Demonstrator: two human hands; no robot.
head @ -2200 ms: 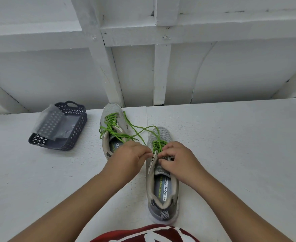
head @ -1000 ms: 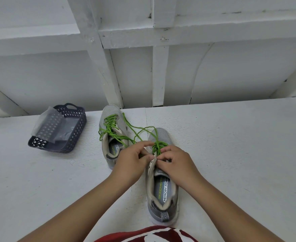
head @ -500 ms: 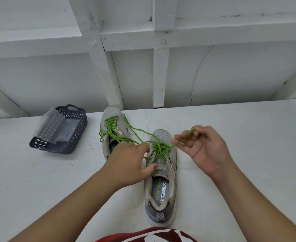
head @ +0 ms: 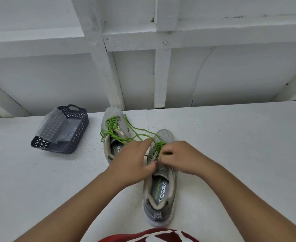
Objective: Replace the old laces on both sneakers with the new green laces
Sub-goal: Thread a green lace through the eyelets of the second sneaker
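Two grey sneakers stand on the white table. The far sneaker [head: 113, 117] carries a green lace [head: 111, 127] with loose ends trailing right. The near sneaker [head: 161, 191] points away from me and has a green lace [head: 158, 145] in its front eyelets. My left hand [head: 132, 165] holds this sneaker's left eyelet edge between thumb and fingers, its index finger stretched toward the lace. My right hand [head: 180, 158] pinches the green lace just above the tongue. My hands hide the eyelets beneath them.
A dark perforated basket [head: 77, 135] with a clear plastic bag [head: 50, 124] in it sits at the back left. A white panelled wall [head: 161, 75] rises right behind the table. My red shirt [head: 149, 235] shows at the bottom edge.
My right hand, which had pulled the lace end out to the right, has come back to the near sneaker's eyelets. My left hand has stayed on the sneaker.
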